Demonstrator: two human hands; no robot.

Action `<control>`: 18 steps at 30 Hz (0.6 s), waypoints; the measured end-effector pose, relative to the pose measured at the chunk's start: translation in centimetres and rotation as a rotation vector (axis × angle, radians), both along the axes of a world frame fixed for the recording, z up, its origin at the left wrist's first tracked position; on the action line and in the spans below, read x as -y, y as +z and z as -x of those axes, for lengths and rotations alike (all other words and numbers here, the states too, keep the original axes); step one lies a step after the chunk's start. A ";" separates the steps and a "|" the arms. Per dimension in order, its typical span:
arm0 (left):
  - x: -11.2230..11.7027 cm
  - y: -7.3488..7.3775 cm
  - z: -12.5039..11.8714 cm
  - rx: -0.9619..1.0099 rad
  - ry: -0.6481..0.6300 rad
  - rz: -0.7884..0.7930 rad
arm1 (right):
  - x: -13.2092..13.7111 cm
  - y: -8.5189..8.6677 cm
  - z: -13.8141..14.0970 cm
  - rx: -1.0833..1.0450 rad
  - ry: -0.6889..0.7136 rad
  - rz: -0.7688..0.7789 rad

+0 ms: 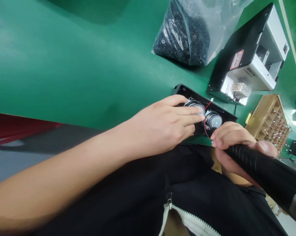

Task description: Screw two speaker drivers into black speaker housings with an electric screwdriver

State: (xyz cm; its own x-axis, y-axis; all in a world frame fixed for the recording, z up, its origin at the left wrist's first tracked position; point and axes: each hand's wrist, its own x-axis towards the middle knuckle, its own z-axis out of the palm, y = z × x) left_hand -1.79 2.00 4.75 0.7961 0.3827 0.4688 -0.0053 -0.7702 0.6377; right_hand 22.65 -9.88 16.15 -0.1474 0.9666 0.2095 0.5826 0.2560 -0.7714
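Near edge: a black zip top point(138, 186) fills the bottom of the view, with its white zipper point(187, 221) and metal slider point(169, 198) at the near centre.
Left hand point(162, 121): comes in from the left, fingers point(189, 114) laid close together across the left speaker, thumb point(174, 100) along the far side of the housing; a narrow, spanning hold, though how firmly it grips I cannot tell.
Right hand point(236, 144): wrapped around a black ribbed hand tool point(251, 164), fingertips point(218, 141) just beside the speaker housing's near edge; the tool's tip is hidden.
Speaker housing: a black speaker housing point(184, 89) lies under both hands on the green work surface point(64, 65), holding two round speakers point(213, 119) side by side.
Wiring: a thin red wire point(207, 105) loops between the speakers; it runs close to the right hand.
Far side: a clear plastic bag point(181, 36) of small black parts lies on the green surface.
Far right: a black-and-white benchtop machine point(248, 55) bears a red-bordered label point(237, 59).
Right: a wooden compartment tray point(268, 118) holds small wired parts.
Far left: a red strip point(15, 126) runs along the work surface's near edge, above a grey floor point(39, 147).
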 end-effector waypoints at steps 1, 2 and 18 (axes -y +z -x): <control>0.0 -0.1 0.0 -0.005 0.001 -0.015 | -0.1 0.1 -0.3 0.000 0.055 -0.002; 0.0 -0.2 0.0 -0.012 0.001 -0.036 | -0.2 0.0 -0.4 -0.010 0.108 -0.028; -0.1 0.5 -0.1 -0.067 -0.029 -0.063 | -0.7 -1.1 0.0 -0.061 0.095 -0.218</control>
